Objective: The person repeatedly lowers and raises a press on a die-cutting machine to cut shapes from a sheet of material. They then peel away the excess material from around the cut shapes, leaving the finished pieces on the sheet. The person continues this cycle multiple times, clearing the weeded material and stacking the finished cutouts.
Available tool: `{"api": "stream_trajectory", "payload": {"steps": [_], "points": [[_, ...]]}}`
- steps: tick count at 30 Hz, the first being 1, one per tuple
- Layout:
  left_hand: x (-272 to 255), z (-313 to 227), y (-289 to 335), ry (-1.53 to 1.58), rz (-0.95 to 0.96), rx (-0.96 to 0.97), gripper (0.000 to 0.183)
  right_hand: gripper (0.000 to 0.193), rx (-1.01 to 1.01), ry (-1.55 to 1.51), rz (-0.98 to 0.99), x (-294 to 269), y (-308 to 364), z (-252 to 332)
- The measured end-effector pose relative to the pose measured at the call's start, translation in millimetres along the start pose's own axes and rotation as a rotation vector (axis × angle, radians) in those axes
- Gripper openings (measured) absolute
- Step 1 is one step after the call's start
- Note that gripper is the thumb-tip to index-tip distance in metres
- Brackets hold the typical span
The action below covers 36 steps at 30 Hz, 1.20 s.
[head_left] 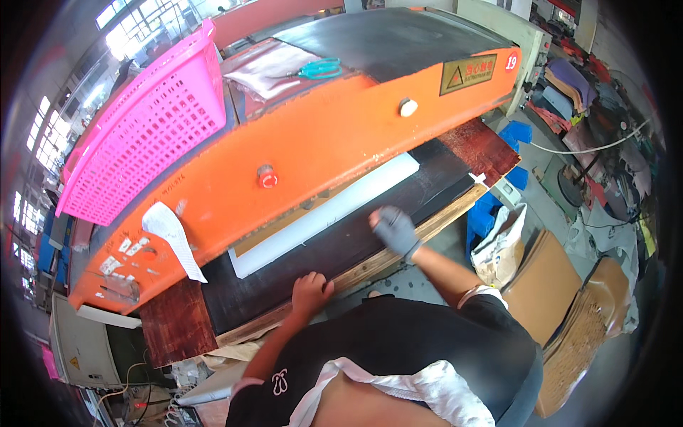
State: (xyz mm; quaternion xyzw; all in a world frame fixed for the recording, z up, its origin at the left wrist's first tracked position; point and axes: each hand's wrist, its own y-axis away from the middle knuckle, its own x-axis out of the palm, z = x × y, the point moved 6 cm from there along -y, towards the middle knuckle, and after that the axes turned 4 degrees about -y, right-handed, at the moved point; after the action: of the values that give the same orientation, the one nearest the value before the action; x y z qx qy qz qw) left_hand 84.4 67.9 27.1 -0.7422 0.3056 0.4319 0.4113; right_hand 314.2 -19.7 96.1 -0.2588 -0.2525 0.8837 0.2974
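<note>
My left hand [311, 293], bare, rests at the near edge of a black mat [284, 285], its fingers curled in and nothing showing in them. Farther right, my right hand [395, 232] wears a grey glove with bare fingertips. It is closed over the mat, and whatever may be inside the fingers is hidden. Beyond both hands a long white board [327, 223] lies on the mat, apart from them. A brown strip [274, 233] shows along its far side, partly under the orange press machine [334, 153].
A red button [267, 176] and a white button [408, 107] stick out of the press front. On top sit a pink basket [146, 135] and teal-handled scissors [320, 69]. A paper strip [171, 235] hangs at left. Brown sheets [544, 285] stand stacked at right, beside a white sack [500, 245].
</note>
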Motion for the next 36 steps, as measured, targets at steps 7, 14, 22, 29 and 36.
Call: {"api": "stream_trajectory", "payload": {"steps": [7,14,22,29,36], "points": [[-5,48,-40,-0.087,-0.361,-0.17,0.026,0.029,0.026,-0.315,-0.471,-112,-198,-56],[-22,79,-79,-0.195,-0.349,-0.202,0.027,0.023,0.097,0.101,-0.189,-59,-143,-77],[-28,80,-77,-0.162,-0.414,-0.164,0.025,0.021,-0.282,0.588,0.324,38,-71,-59],[-24,87,-74,-0.08,-0.355,-0.275,0.026,0.021,-0.305,0.619,0.32,41,-66,-56],[-14,79,-58,0.031,-0.19,-0.44,0.025,0.022,-0.222,0.669,0.357,38,-53,-60]]}}
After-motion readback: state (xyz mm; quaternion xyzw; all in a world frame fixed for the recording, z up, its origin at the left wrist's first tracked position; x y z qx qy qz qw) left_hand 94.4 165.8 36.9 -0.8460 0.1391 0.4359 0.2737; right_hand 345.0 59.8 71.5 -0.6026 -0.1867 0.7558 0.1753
